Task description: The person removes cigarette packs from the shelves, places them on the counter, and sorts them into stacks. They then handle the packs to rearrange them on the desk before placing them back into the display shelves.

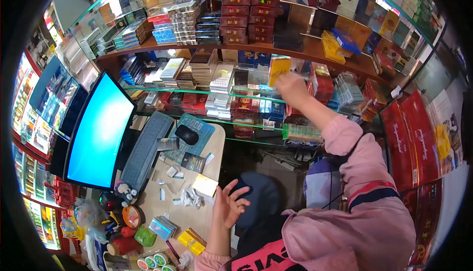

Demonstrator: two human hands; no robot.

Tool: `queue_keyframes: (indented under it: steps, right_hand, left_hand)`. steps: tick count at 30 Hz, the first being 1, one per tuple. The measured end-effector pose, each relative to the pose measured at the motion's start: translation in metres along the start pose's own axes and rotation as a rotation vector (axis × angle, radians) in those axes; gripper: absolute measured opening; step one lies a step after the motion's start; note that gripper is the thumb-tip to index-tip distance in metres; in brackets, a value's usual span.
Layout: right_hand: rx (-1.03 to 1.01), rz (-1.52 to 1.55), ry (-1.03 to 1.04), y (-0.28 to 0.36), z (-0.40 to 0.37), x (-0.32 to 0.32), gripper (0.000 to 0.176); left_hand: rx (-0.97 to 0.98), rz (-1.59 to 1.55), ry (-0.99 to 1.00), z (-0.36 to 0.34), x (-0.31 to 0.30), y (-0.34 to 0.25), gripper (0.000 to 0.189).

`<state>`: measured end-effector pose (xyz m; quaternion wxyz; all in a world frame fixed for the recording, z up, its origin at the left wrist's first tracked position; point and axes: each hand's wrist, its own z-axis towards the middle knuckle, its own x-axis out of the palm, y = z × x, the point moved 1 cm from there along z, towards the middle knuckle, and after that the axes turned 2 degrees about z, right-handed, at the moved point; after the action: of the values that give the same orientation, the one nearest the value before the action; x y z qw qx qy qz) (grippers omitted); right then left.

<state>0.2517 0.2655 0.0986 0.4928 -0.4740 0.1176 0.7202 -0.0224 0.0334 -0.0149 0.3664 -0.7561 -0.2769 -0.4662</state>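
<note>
My right hand (291, 88) is stretched forward to the shelves and grips a yellow pack (280, 69) by its lower part, holding it upright near the glass shelf (256, 96). Stacks of red boxes (320, 81) stand just right of that hand. My left hand (230, 203) is over the desk's right edge, palm up with fingers spread and nothing in it. Beside its fingertips a pale yellow box (204, 185) lies on the desk (215, 145). Crumpled white tissue (191, 198) is left of that box.
A lit monitor (100, 133), a keyboard (147, 148) and a mouse (187, 134) stand at the left. Yellow packs (192, 241) and a blue pack (163, 227) lie at the desk's near end. Large red cartons (410, 140) are at the right. A dark blue seat (258, 197) is below the shelves.
</note>
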Motion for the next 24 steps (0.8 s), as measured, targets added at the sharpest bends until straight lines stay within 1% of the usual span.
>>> queue_keyframes:
  steps: [1, 3, 4, 8, 11, 13, 17, 19, 20, 22, 24]
  right_hand:
    - [-0.005, -0.004, -0.001, -0.010, 0.005, 0.005, 0.008]
    - [0.067, -0.090, -0.009, -0.025, 0.012, 0.023, 0.008]
    - [0.139, -0.104, 0.072, -0.028, 0.014, 0.031, 0.012]
    - [0.155, -0.079, 0.120, -0.026, 0.026, 0.030, 0.014]
    - [0.174, -0.130, 0.163, -0.022, 0.029, 0.035, 0.015]
    - [0.250, -0.115, 0.198, -0.018, 0.032, 0.031, 0.015]
    - [0.219, -0.092, 0.145, -0.020, 0.031, 0.040, 0.014]
    - [0.290, -0.173, 0.233, -0.022, 0.033, 0.043, 0.015]
    - [0.289, -0.172, 0.233, -0.024, 0.034, 0.044, 0.015]
    - [0.350, -0.147, 0.259, -0.029, 0.034, 0.048, 0.015]
    - [0.333, -0.130, 0.228, -0.029, 0.033, 0.047, 0.014]
  left_hand:
    - [0.001, -0.009, -0.012, -0.001, -0.002, 0.002, 0.059]
    - [0.007, -0.021, -0.016, -0.003, -0.005, 0.003, 0.058]
    - [0.016, -0.027, -0.025, -0.005, -0.007, 0.003, 0.058]
    - [0.049, -0.044, -0.049, -0.010, -0.012, 0.003, 0.056]
    - [0.067, -0.049, -0.066, -0.013, -0.013, 0.004, 0.056]
    - [0.064, -0.046, -0.077, -0.013, -0.014, 0.004, 0.056]
    - [0.064, -0.040, -0.078, -0.012, -0.015, 0.004, 0.055]
    - [0.067, -0.039, -0.081, -0.012, -0.014, 0.004, 0.055]
    - [0.069, -0.038, -0.083, -0.012, -0.014, 0.003, 0.054]
    - [0.071, -0.037, -0.084, -0.012, -0.015, 0.003, 0.054]
    - [0.073, -0.037, -0.086, -0.013, -0.015, 0.003, 0.054]
